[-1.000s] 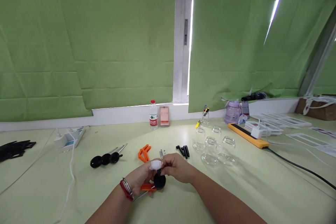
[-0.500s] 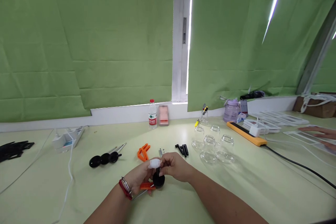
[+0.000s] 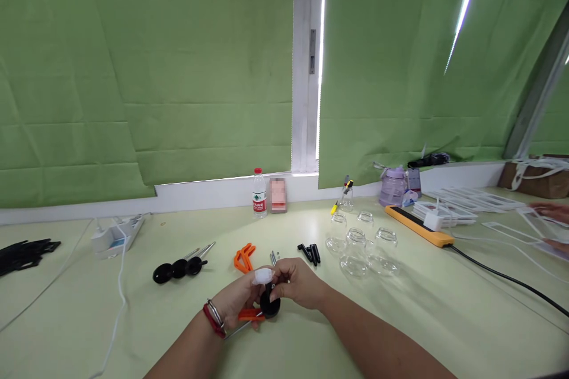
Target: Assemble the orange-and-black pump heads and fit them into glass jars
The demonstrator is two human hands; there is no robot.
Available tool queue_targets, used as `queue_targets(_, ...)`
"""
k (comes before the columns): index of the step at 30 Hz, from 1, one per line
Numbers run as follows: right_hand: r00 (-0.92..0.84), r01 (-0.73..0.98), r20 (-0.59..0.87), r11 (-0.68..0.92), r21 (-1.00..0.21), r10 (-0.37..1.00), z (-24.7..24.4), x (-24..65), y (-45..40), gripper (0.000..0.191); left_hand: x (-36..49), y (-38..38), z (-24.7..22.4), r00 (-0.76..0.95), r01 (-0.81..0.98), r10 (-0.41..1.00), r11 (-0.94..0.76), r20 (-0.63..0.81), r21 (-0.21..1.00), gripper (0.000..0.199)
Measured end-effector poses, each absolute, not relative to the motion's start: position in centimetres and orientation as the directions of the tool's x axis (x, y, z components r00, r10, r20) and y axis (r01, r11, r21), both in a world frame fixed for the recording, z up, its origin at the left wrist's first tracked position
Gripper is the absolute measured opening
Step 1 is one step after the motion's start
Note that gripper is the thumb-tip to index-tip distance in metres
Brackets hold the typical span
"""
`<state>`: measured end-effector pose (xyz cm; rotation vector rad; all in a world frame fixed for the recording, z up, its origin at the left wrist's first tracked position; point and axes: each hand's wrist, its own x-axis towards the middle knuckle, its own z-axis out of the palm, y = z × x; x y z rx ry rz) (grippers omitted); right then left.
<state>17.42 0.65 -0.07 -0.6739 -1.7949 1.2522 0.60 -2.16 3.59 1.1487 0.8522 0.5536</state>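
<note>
My left hand (image 3: 240,300), with white tape on its thumb, is closed round a black round part (image 3: 270,306) that has an orange piece (image 3: 249,314) and a thin metal rod (image 3: 237,330) beside it. Pinched at the upper end of the black part is my right hand (image 3: 300,285). Orange pieces (image 3: 244,257) lie just beyond my hands, with small metal pins (image 3: 272,257) near them. Short black parts (image 3: 310,253) rest to the right. On the left are black round parts with metal rods (image 3: 178,269).
Several glass jars (image 3: 354,253) stand right of centre. A water bottle (image 3: 259,194) is by the wall. An orange power strip (image 3: 418,226) with a black cable lies at right, a white power strip (image 3: 116,238) at left. Another person's hand (image 3: 551,211) holds a white frame (image 3: 537,222) at far right.
My hands stay nearly in place around the black part. At far right, the other person's hands have shifted and now lift a white frame off the table.
</note>
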Motion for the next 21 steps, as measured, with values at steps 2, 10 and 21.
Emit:
queue_targets(2,-0.519,-0.028,0.308,0.345,-0.938,0.797,-0.24,17.42,0.68,0.028,0.51,-2.1,3.43,0.568,0.043,0.763,0.347,-0.309,0.937,0.043)
queue_targets(10,-0.512,-0.054,0.39,0.424,-0.904,0.766,-0.2,17.35,0.8,0.023,0.38,-1.87,3.11,0.575,0.054,0.752,0.358,-0.322,0.932,0.042)
queue_targets(21,-0.564,-0.077,0.319,0.337,-0.939,0.761,-0.26,17.66,1.06,0.025,0.54,-2.23,3.56,0.569,0.076,0.756,0.343,-0.323,0.936,0.044)
